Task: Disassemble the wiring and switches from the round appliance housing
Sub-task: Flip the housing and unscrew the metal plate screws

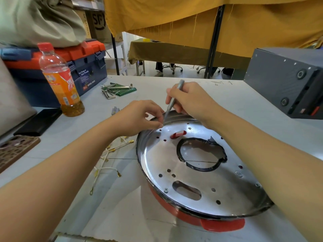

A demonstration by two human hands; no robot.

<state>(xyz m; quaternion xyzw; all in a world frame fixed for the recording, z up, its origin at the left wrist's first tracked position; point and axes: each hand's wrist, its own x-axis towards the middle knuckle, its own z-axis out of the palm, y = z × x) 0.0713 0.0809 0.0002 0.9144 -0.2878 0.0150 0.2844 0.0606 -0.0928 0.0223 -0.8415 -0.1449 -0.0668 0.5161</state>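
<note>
The round housing (201, 165) lies on the table (227, 95), inside up. Several wires (108, 161) w/ terminals are already out, lying to its left. One red switch (178, 134) is still in the plate. Right hand (190, 100) grips a thin tool (173, 100); left hand (139, 117) pinches sth. small at the rim, near the tool tip. I judge mostly done.
</note>
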